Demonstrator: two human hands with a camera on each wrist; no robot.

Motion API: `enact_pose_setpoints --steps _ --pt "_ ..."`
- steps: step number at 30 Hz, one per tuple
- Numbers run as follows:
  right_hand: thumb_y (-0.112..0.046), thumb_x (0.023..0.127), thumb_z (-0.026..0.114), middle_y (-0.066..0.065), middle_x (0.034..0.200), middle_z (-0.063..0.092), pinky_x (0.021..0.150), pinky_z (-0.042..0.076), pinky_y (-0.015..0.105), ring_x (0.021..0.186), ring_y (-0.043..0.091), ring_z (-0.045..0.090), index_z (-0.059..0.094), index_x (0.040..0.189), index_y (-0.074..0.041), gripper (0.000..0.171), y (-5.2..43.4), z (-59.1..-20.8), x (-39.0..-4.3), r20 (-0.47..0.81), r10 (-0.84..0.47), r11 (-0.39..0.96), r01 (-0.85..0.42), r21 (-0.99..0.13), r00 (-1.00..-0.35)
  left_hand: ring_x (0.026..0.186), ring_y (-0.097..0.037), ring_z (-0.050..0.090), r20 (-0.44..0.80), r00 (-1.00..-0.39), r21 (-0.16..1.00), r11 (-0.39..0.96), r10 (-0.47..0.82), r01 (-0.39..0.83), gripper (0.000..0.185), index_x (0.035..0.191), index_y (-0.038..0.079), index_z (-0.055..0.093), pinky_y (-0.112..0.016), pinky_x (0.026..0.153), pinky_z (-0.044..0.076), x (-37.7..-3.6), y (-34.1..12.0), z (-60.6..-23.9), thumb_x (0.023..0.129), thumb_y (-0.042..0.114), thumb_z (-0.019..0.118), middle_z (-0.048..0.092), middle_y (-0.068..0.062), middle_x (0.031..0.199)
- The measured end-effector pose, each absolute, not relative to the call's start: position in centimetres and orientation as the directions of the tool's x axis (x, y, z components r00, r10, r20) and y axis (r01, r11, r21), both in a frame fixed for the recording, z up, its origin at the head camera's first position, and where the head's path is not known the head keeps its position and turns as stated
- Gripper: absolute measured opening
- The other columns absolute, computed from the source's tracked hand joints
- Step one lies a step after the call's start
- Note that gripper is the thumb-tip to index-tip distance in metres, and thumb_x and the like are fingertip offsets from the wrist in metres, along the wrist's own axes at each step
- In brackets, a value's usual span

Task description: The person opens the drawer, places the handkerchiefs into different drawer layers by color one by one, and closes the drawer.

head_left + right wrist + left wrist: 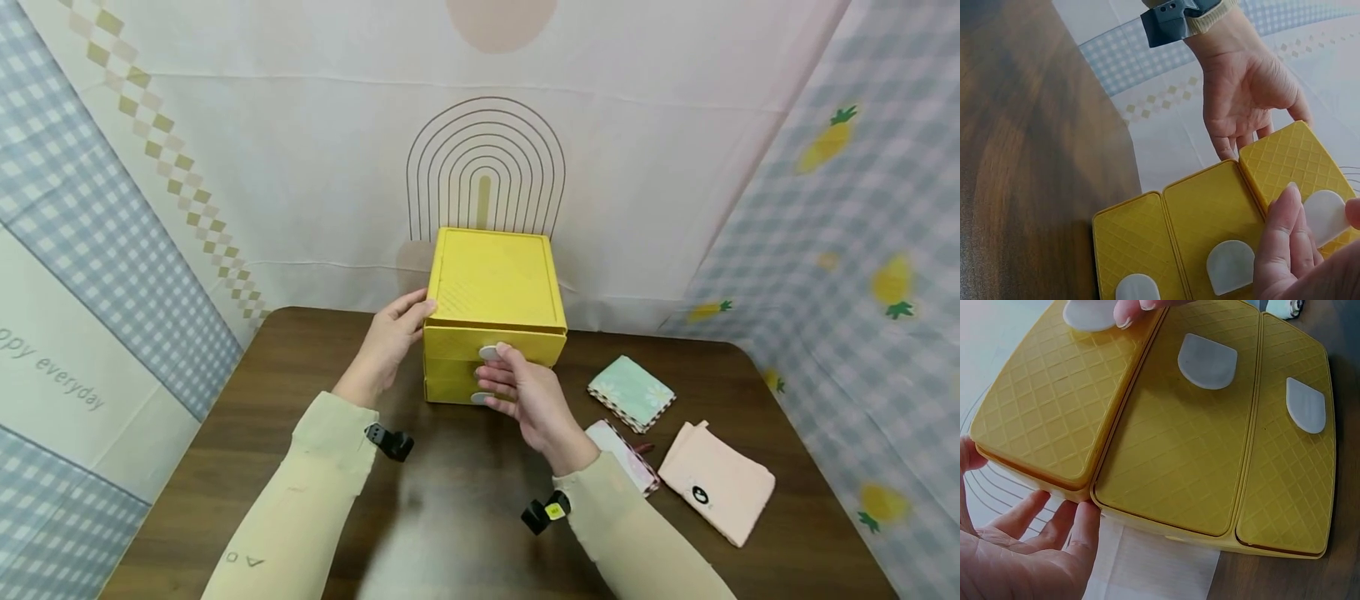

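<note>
Yellow drawer box [491, 312] stands at the back middle of the brown surface [450, 517], against the cloth backdrop, its top drawer [491, 343] drawn slightly forward of the two below. The right hand [525, 400] has its grip pinched on the white tab handle [489, 352] of that top drawer, fingers curled around it. The left hand [390, 342] rests open against the box's left side, fingers straight. Three folded cloths lie to the right: a mint one [632, 392], a patterned one [626, 454], and a pink one [718, 482].

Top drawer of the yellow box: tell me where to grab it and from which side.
Pinch the white tab on the top drawer from the front: it is the only part that sticks out, and the right hand already pinches it. The left hand steadies the box's left side.
</note>
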State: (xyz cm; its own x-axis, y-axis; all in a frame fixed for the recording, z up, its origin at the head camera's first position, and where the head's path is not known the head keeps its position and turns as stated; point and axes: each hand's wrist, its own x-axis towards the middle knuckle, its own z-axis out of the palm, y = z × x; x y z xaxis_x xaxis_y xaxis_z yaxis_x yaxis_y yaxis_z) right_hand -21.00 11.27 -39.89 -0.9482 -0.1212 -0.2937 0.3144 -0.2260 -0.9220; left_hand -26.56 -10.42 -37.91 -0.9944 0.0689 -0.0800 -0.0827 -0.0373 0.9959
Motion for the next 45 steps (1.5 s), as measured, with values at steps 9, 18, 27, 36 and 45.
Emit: enact_pose_setpoints --steps 9,18,27,36,45 --pt "-0.059 0.081 0.069 0.014 0.107 0.069 0.069 0.055 0.028 0.083 0.019 0.065 0.066 0.115 0.0 0.068 11.3 -39.8 -21.0 -0.326 -0.104 -0.236 0.342 -0.91 -0.94 0.123 -0.018 0.05 -0.073 -0.995 0.996 -0.042 0.071 -0.076 0.058 0.143 0.017 0.049 -0.034 0.103 0.04 -26.5 -10.4 -37.9 0.093 0.042 0.063 0.048 -0.001 0.141" --pt "-0.06 0.081 0.068 0.012 0.104 0.069 0.066 0.054 0.029 0.078 0.018 0.062 0.066 0.115 0.0 0.069 11.4 -39.8 -20.7 -0.315 -0.102 -0.169 0.329 -0.929 -0.944 0.124 -0.016 0.048 -0.075 -0.995 0.997 -0.004 0.072 -0.076 0.06 0.143 0.019 0.049 -0.034 0.103 0.041 -26.5 -10.5 -37.9 0.092 0.047 0.063 0.048 0.001 0.142" --pt "-0.06 0.082 0.067 0.009 0.095 0.069 0.061 0.054 0.028 0.072 0.016 0.06 0.065 0.113 0.004 0.072 11.5 -39.8 -19.7 -0.308 -0.076 -0.121 0.315 -0.941 -0.948 0.125 -0.015 0.047 -0.083 -0.994 0.997 0.007 0.076 -0.083 0.061 0.144 0.021 0.048 -0.036 0.105 0.039 -26.6 -10.7 -37.9 0.091 0.049 0.063 0.047 0.002 0.142" --pt "-0.062 0.08 0.067 0.011 0.088 0.068 0.059 0.054 0.028 0.069 0.018 0.06 0.07 0.099 0.0 0.065 11.4 -40.3 -18.5 -0.271 -0.021 -0.069 0.272 -0.96 -0.962 0.124 -0.015 0.049 -0.074 -0.994 0.997 0.007 0.074 -0.074 0.061 0.143 0.021 0.049 -0.037 0.105 0.039 -26.6 -10.6 -38.0 0.091 0.049 0.063 0.048 0.002 0.141" --pt "-0.063 0.08 0.067 0.01 0.08 0.066 0.057 0.052 0.027 0.067 0.019 0.058 0.071 0.094 -0.002 0.062 11.5 -40.4 -16.8 -0.263 -0.002 -0.04 0.263 -0.964 -0.965 0.124 -0.015 0.049 -0.075 -0.995 0.997 0.004 0.06 -0.075 0.059 0.142 0.02 0.051 -0.036 0.104 0.041 -26.8 -10.5 -38.2 0.091 0.047 0.064 0.049 0.002 0.14"
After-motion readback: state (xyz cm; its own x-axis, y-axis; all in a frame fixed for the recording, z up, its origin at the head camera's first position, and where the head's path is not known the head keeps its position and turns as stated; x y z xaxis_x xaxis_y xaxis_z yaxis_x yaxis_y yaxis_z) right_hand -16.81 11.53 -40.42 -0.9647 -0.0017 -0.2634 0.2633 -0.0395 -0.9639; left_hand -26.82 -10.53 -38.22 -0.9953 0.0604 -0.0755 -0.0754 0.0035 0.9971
